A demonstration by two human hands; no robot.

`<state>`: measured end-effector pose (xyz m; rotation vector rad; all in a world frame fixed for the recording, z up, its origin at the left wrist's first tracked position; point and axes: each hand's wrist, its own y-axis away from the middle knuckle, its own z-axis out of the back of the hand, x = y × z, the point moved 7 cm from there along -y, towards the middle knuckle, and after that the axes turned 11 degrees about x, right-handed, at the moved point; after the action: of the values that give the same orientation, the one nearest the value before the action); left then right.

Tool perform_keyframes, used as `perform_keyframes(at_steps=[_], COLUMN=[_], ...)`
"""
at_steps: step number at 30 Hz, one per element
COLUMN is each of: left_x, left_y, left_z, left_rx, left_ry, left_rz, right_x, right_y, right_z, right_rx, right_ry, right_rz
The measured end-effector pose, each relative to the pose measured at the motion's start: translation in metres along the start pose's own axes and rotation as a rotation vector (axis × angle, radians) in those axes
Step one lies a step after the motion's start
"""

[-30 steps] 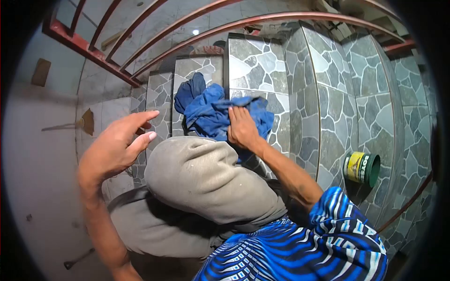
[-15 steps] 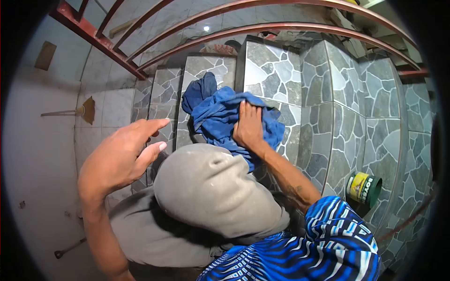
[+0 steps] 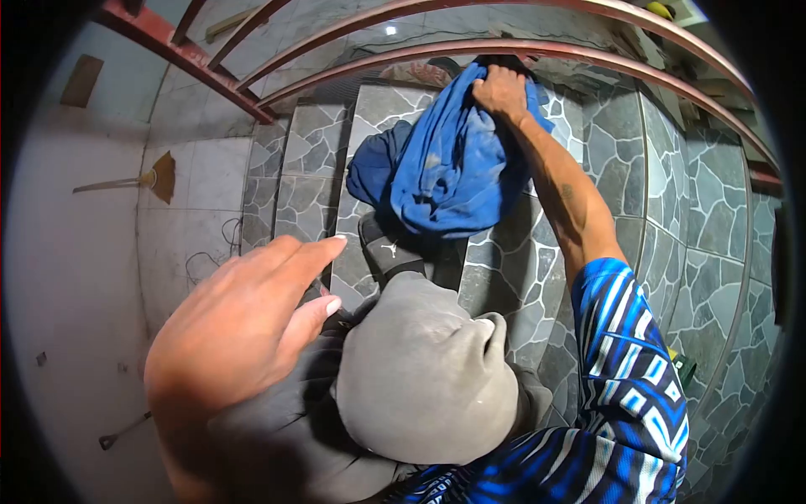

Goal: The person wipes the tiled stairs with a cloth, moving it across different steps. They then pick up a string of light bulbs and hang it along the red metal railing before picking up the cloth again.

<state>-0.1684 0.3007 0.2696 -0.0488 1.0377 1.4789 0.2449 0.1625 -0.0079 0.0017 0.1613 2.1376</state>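
My right hand (image 3: 502, 91) is closed on the upper end of a blue cloth (image 3: 457, 160), close to the red railing. The cloth hangs in folds over the stone-patterned steps (image 3: 311, 139), and pale stains mark it. A darker blue bundled cloth (image 3: 376, 164) lies against its left side. In the left foreground, my left hand (image 3: 248, 319) hovers with thumb and fingers apart, and nothing shows between them. My foot in dark footwear (image 3: 393, 250) rests on a step just below the cloth.
A red metal railing (image 3: 571, 52) curves across the top. At left, a broom (image 3: 159, 178) lies near the white wall (image 3: 84, 252), with thin wire on the pale floor. A paint bucket (image 3: 684, 367) shows partly behind my right sleeve.
My right hand has moved forward, away from me, from pressing on the blue cloth to gripping its far end. The cloth is now drawn out longer. My left hand remains raised at left.
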Motion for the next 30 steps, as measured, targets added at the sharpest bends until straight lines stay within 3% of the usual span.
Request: perform_keyframes(at_steps=[2,5,6,8,12,16,19,21,25,30], left_x=[0.0,-0.004,-0.005,-0.002,0.013,0.026,0.043,0.056,0.083,0.09], left_y=[0.0,0.003,0.005,0.008,0.009,0.016,0.031,0.042,0.066,0.08], left_z=[0.001,0.002,0.002,0.002,0.002,0.002,-0.004,-0.011,-0.024,-0.032], left_rx=[-0.002,-0.011,-0.015,-0.077,-0.19,-0.11,-0.187,-0.178,-0.134,-0.215], left_ry=[-0.016,0.003,0.015,-0.037,-0.107,-0.017,-0.077,-0.087,-0.065,-0.123], left_rz=[-0.002,-0.025,-0.034,-0.059,-0.127,0.007,-0.02,0.045,0.174,0.172], right_x=[-0.001,0.007,0.014,0.025,0.044,0.06,0.069,0.075,0.081,0.084], right_y=[-0.001,0.028,0.05,0.088,0.163,0.233,0.275,0.298,0.34,0.366], right_z=[-0.001,0.006,0.012,0.012,0.014,0.021,0.022,0.024,0.014,-0.004], right_rx=[-0.01,-0.23,-0.448,-0.489,-0.429,-0.356,-0.338,-0.376,-0.227,-0.175], right_ry=[0.025,0.0,0.003,0.049,0.024,-0.089,-0.121,-0.109,-0.182,-0.178], right_rz=[0.011,0.118,0.141,0.143,0.148,0.166,0.185,0.204,0.186,0.16])
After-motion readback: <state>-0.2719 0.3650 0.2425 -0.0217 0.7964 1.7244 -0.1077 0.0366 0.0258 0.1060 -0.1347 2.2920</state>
